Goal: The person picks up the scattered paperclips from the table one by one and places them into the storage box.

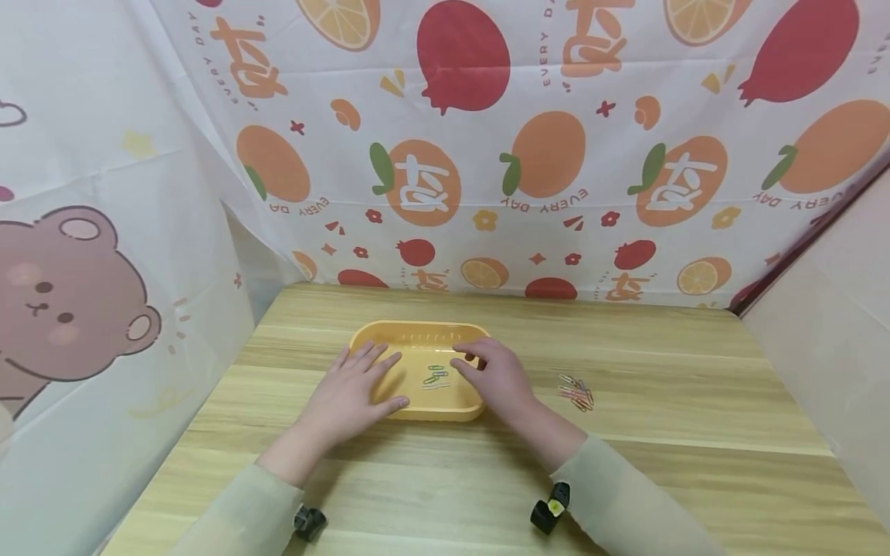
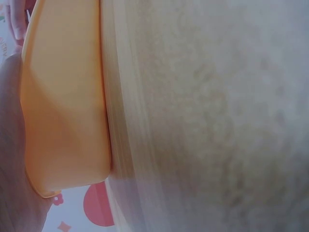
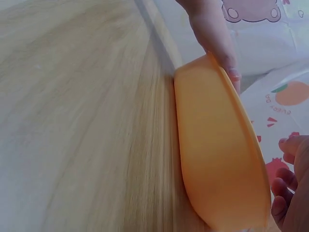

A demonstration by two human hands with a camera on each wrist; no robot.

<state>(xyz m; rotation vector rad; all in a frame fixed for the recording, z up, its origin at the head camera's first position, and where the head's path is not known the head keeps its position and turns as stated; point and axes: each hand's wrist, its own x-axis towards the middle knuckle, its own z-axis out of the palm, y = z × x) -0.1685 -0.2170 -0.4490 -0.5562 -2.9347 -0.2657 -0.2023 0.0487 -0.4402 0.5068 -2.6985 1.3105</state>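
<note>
In the head view a yellow-orange plastic tray sits on the wooden table, and several paper clips lie inside it. My left hand rests on the tray's left side, fingers spread and thumb across the front rim. Over the tray's right rim is my right hand, its fingers loosely bent, with a gap between thumb and forefinger; I see nothing held there. The right wrist view shows those bent fingers beside the tray wall. To the right, a small pile of paper clips lies on the table.
The wooden table ends at a fruit-print cloth behind it. A white cloth with a bear hangs at the left, and a pale panel borders the right. Small black devices are on both wrists.
</note>
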